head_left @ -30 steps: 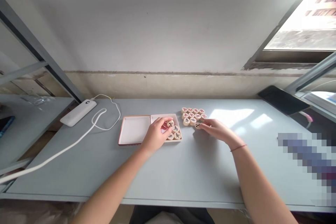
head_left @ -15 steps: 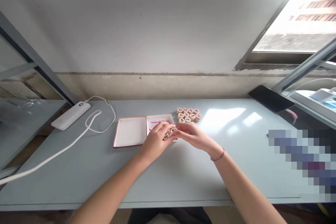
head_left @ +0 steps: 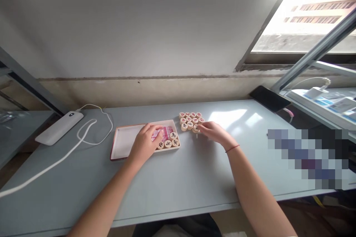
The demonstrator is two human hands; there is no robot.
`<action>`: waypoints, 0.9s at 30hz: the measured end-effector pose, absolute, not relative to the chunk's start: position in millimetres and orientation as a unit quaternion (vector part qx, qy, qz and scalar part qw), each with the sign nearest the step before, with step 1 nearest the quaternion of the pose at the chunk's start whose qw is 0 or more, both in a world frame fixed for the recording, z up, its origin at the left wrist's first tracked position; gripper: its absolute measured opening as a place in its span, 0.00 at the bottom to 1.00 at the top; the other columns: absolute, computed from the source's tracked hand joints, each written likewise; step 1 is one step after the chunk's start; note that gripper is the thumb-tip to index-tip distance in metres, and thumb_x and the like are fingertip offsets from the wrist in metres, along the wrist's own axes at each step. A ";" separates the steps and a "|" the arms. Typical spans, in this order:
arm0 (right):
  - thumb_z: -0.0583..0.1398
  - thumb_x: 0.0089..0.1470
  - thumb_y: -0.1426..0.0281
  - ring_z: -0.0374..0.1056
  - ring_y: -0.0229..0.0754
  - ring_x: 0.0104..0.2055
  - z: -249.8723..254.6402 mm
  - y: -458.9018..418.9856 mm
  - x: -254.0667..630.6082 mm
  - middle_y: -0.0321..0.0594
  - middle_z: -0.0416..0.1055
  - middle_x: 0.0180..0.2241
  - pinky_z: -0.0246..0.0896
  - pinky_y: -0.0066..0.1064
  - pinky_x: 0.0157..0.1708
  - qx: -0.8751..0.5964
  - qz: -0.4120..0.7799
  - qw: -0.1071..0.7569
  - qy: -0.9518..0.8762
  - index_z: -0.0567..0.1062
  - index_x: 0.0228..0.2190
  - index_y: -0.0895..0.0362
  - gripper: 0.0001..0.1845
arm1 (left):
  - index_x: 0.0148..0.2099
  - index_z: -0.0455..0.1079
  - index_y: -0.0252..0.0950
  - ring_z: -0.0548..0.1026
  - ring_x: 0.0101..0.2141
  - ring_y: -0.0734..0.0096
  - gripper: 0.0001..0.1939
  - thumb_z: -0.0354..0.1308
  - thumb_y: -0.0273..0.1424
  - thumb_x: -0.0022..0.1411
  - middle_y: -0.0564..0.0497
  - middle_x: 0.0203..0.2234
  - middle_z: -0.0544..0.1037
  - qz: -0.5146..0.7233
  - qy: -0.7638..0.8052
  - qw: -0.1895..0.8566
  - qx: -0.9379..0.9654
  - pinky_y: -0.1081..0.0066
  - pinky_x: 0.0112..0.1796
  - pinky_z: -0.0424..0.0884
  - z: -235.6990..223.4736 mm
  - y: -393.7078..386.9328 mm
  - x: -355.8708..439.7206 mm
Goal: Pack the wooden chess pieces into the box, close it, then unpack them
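Note:
An open white box (head_left: 176, 124) with a reddish outer edge holds several round Chinese chess pieces (head_left: 168, 143) with black characters, along its front right side. Pink-and-white printed paper (head_left: 166, 132) lies inside. Over the box, my left hand (head_left: 144, 140) has thumb and fingers apart and grips nothing visible. To the right, rows of chess pieces (head_left: 189, 119) sit on the desk, marked in red and black. My right hand (head_left: 217, 133) pinches a Chinese chess piece (head_left: 195, 129) at the near right end of these rows.
A white power bank (head_left: 59, 127) with a white cable (head_left: 66, 157) lies on the left of the grey desk (head_left: 167, 189). A dark phone (head_left: 269, 98) rests at the back right, by a metal frame. A pixelated patch covers the right side.
My hands have moved apart from over the box. The right carried a chess piece to the rows on the desk; the left shifted left, uncovering pieces in the box. The camera view turned slightly.

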State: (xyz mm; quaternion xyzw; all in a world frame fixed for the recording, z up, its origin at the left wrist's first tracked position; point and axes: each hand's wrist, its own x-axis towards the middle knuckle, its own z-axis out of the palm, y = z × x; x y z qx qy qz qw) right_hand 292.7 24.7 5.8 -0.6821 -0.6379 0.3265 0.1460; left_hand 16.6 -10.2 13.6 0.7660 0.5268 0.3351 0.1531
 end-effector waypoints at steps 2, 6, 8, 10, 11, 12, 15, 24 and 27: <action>0.53 0.52 0.55 0.46 0.32 0.19 7.7 22.6 292.1 0.31 0.52 0.16 0.40 0.27 0.19 -0.682 0.310 0.137 -0.648 0.54 0.16 0.55 0.22 | 0.44 0.72 0.39 0.74 0.41 0.66 0.11 0.49 0.34 0.65 0.50 0.40 0.75 0.331 0.527 0.153 0.768 0.68 0.44 0.70 11.7 -9.6 16.8; 0.58 0.48 0.53 0.49 0.34 0.20 11.0 19.3 289.0 0.33 0.57 0.17 0.41 0.27 0.19 -0.673 0.259 0.117 -0.683 0.54 0.17 0.54 0.24 | 0.44 0.72 0.39 0.74 0.40 0.66 0.12 0.49 0.34 0.65 0.50 0.40 0.75 0.320 0.529 0.155 0.771 0.67 0.43 0.69 6.5 -8.0 16.7; 0.59 0.48 0.57 0.53 0.35 0.21 10.9 18.8 286.3 0.34 0.62 0.20 0.44 0.27 0.20 -0.672 0.237 0.102 -0.694 0.56 0.18 0.54 0.21 | 0.43 0.72 0.39 0.74 0.40 0.66 0.12 0.49 0.34 0.64 0.50 0.39 0.76 0.313 0.532 0.153 0.772 0.67 0.43 0.69 5.1 -7.0 16.1; 0.57 0.50 0.60 0.55 0.36 0.22 10.1 19.1 283.7 0.36 0.64 0.21 0.46 0.28 0.21 -0.678 0.223 0.083 -0.696 0.56 0.19 0.54 0.17 | 0.42 0.72 0.39 0.74 0.40 0.66 0.12 0.48 0.34 0.64 0.50 0.39 0.76 0.306 0.535 0.147 0.774 0.67 0.43 0.69 5.2 -6.1 15.1; 0.56 0.50 0.61 0.55 0.37 0.22 9.6 19.5 282.9 0.36 0.64 0.21 0.46 0.28 0.22 -0.683 0.217 0.076 -0.693 0.56 0.19 0.54 0.16 | 0.42 0.72 0.40 0.74 0.40 0.66 0.12 0.48 0.34 0.64 0.50 0.39 0.76 0.303 0.538 0.143 0.774 0.67 0.43 0.69 5.5 -5.6 14.5; 0.55 0.51 0.61 0.55 0.37 0.22 9.2 19.9 282.6 0.36 0.64 0.21 0.46 0.28 0.22 -0.688 0.211 0.071 -0.691 0.56 0.19 0.54 0.16 | 0.42 0.72 0.40 0.74 0.39 0.66 0.12 0.48 0.34 0.64 0.50 0.38 0.76 0.301 0.541 0.139 0.773 0.67 0.42 0.69 5.9 -5.0 13.8; 0.54 0.52 0.62 0.55 0.38 0.22 8.7 20.9 284.6 0.37 0.63 0.20 0.44 0.28 0.22 -0.694 0.201 0.063 -0.689 0.56 0.19 0.54 0.16 | 0.41 0.73 0.39 0.74 0.38 0.66 0.12 0.48 0.34 0.64 0.49 0.37 0.76 0.297 0.544 0.125 0.775 0.68 0.42 0.69 5.6 -3.0 12.0; 0.52 0.55 0.67 0.57 0.35 0.24 13.9 13.9 271.5 0.34 0.64 0.22 0.48 0.26 0.24 -0.567 0.288 0.167 -0.754 0.65 0.25 0.55 0.08 | 0.40 0.75 0.41 0.71 0.40 0.59 0.14 0.47 0.31 0.64 0.48 0.38 0.78 0.190 0.553 0.017 0.811 0.62 0.39 0.63 -0.8 -7.6 24.8; 0.52 0.55 0.69 0.60 0.36 0.27 11.3 9.7 253.6 0.36 0.68 0.27 0.51 0.26 0.26 -0.526 0.317 0.182 -0.768 0.69 0.32 0.56 0.07 | 0.37 0.75 0.41 0.70 0.40 0.59 0.15 0.46 0.32 0.65 0.48 0.38 0.78 0.160 0.551 0.009 0.819 0.61 0.39 0.62 2.5 -9.1 34.7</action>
